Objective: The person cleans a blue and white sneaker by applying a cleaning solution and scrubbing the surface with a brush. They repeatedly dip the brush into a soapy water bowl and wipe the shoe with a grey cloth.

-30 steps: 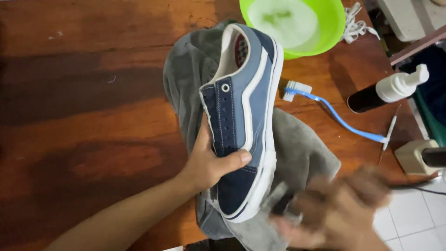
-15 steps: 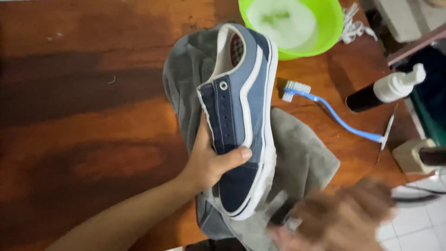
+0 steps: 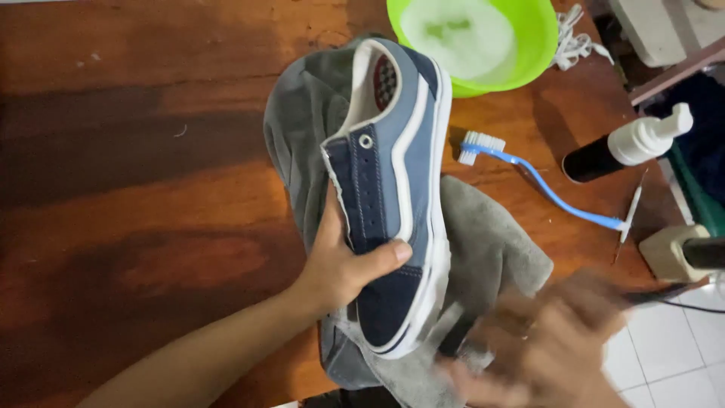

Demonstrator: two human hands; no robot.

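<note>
My left hand (image 3: 343, 261) grips a blue canvas sneaker (image 3: 393, 189) with a white sole, thumb across its dark toe part, holding it tilted on its side over a grey cloth (image 3: 483, 249) on the wooden table (image 3: 136, 189). My right hand (image 3: 551, 347) is blurred by motion at the lower right, next to the shoe's toe. It seems closed on a small dark and white object that I cannot make out.
A green bowl (image 3: 529, 45) of foamy water stands at the table's far edge. A blue toothbrush (image 3: 544, 185) lies right of the shoe. A black bottle with a white pump (image 3: 627, 147) lies further right, white laces (image 3: 574, 45) beside the bowl. White floor tiles show at the lower right.
The shoe has shifted slightly in my left hand. My right hand keeps moving near the toe, blurred in every frame.
</note>
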